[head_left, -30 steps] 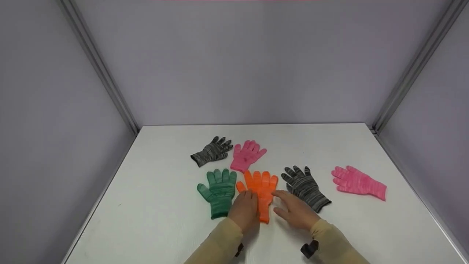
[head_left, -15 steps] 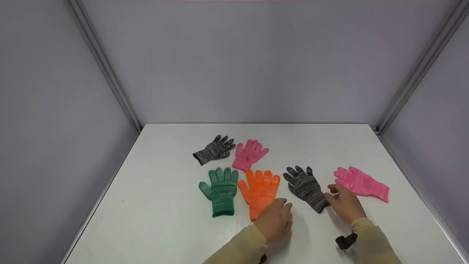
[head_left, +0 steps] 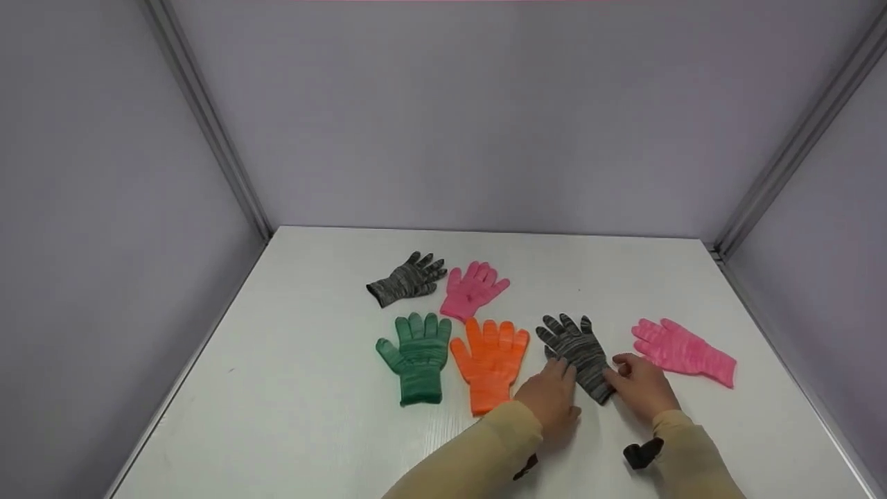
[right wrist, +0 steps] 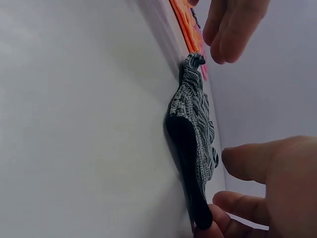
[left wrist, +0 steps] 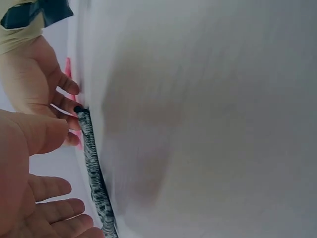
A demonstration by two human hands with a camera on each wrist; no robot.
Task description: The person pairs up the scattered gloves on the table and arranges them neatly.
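Grey-and-black striped glove [head_left: 585,357]: knitted, edged in black at the cuff; lies on the table [head_left: 277,395], right of centre, fingers pointing away and to the left, cuff toward the person. In the right wrist view the cuff's mouth is dark and slightly raised, the knit rumpled.

Right grip [head_left: 644,389], a bare hand: moderately wide, thumb apart from loosely bent fingers, fingertips touching a corner of the cuff. Left grip [head_left: 551,395], a bare hand: wide, fingers relaxed, holding nothing; fingertips at the glove's left edge, contact uncertain.

In the way: the left grip hides part of the glove's thumb side; the right grip stands between its cuff and the near pink glove [head_left: 682,350], which lies to the right, fingers pointing left.

Further items: orange glove [head_left: 492,364], just left of the left grip, fingers away, cuff partly behind the left sleeve [head_left: 471,450]. Green glove [head_left: 421,367], beside the orange one, thumb to the left. Far pink glove [head_left: 473,290], behind the orange one, fingers spread. Second striped glove [head_left: 409,278], grey and black, beside the far pink glove, cuff to the left. Grey back wall [head_left: 471,118], beyond the table.
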